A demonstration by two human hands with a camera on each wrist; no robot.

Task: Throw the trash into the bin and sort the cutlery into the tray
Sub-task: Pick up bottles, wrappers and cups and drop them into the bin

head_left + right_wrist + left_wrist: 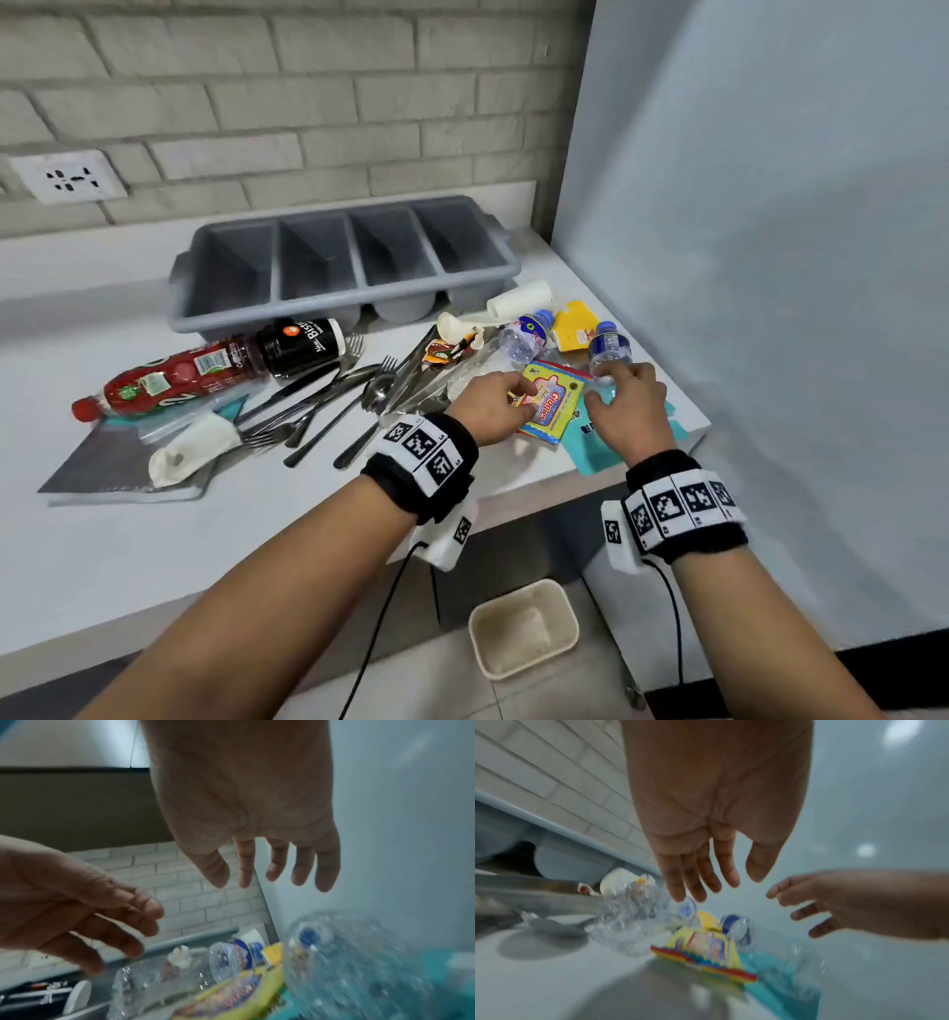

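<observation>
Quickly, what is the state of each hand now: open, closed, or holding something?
Left hand: open, holding nothing, above the yellow snack packet.
Right hand: open, holding nothing.

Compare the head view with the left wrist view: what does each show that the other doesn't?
Only the head view shows the bin on the floor, the four empty compartments of the tray, the red bottle and the cutlery pile. Only the left wrist view shows the underside of the left hand, fingers straight and holding nothing. Both show the right hand, the yellow wrapper and two clear bottles.
</observation>
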